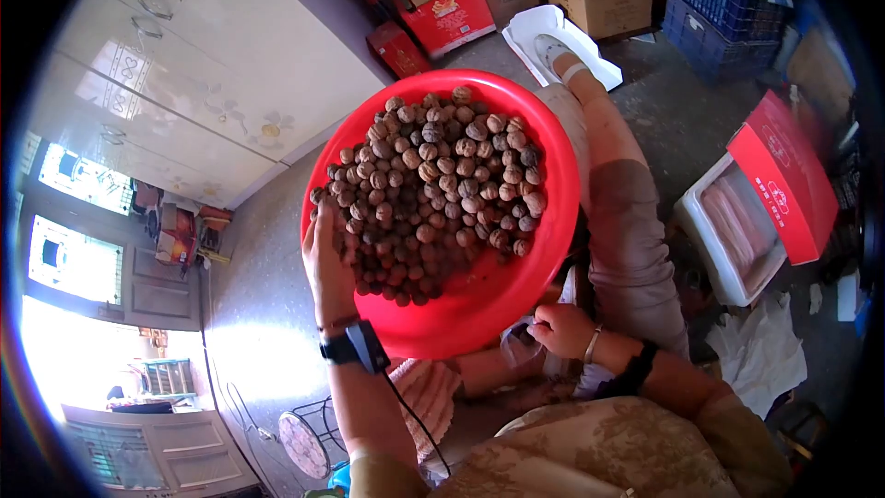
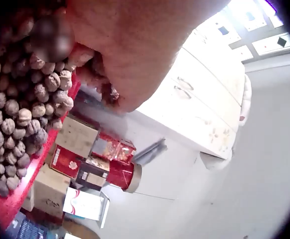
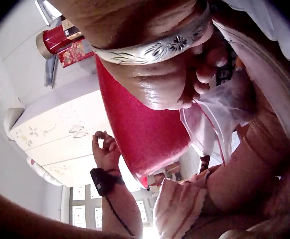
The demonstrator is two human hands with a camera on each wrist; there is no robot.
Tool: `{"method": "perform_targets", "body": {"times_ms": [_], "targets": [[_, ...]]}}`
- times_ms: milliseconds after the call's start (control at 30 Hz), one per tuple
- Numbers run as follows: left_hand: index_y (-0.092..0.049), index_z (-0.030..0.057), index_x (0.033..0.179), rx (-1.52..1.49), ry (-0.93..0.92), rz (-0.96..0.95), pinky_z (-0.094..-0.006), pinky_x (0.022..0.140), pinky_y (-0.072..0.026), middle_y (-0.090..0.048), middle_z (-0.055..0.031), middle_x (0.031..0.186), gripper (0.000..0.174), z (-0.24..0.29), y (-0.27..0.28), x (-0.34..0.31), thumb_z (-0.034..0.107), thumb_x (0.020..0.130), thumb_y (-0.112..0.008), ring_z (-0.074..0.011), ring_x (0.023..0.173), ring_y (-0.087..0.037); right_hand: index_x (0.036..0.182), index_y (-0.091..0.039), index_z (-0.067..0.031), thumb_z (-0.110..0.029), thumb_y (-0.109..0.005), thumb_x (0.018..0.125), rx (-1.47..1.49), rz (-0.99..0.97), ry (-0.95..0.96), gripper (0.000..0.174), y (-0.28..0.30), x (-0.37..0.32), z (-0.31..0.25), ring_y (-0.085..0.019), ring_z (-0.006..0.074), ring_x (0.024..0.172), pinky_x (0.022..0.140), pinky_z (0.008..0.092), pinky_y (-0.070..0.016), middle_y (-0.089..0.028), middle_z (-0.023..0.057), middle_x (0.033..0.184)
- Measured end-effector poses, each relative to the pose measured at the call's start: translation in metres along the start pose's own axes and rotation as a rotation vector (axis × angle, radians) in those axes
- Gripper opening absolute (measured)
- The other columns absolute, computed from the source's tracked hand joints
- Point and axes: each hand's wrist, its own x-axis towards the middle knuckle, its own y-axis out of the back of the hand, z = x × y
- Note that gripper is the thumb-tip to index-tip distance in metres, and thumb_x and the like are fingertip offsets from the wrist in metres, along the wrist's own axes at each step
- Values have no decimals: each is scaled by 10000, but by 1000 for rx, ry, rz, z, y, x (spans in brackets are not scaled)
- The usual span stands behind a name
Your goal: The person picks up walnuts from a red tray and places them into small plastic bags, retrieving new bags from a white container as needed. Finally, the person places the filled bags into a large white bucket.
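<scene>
A big red plastic basin point(image 1: 442, 325) holds a heap of walnuts point(image 1: 433, 161), also seen close up as walnuts point(image 2: 23, 117) in the left wrist view. At the basin's left side is my left hand point(image 1: 327, 263), wearing a black wrist device. Its fingers are bent in the right wrist view, where the left hand point(image 3: 106, 152) pinches a small brown walnut at the fingertips. My right hand point(image 1: 562, 330), with a silver bangle point(image 3: 155, 50), is below the basin's lower right edge. Its curled fingers grip a clear plastic bag point(image 3: 204, 122).
A white foam box point(image 1: 719, 258) with a red lid flap stands at the right. Cardboard cartons point(image 1: 608, 5) and blue crates point(image 1: 719, 28) are stacked at the back. White cabinets point(image 1: 184, 65) line the left. The person's outstretched leg point(image 1: 627, 231) runs beside the basin.
</scene>
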Motion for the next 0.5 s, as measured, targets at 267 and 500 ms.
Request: {"method": "perform_targets", "body": {"times_ms": [267, 500], "targets": [[-603, -29, 1135, 6, 139, -191, -173, 486, -340, -551, 41, 800, 376, 8, -4, -145, 283, 927, -640, -32, 583, -444, 732, -603, -50, -279, -682, 832, 32, 40, 51, 262, -3, -1, 6, -635, 378, 699, 620, 463, -494, -638, 178, 724], [-621, -1, 1164, 173, 312, -544, -237, 679, -493, -675, -47, 1021, 363, -35, -8, -219, 45, 817, -717, -70, 782, -592, 719, -594, -35, -250, -664, 820, 67, 57, 108, 248, -2, -2, 4, -610, 376, 691, 614, 458, -472, -617, 182, 719]]}}
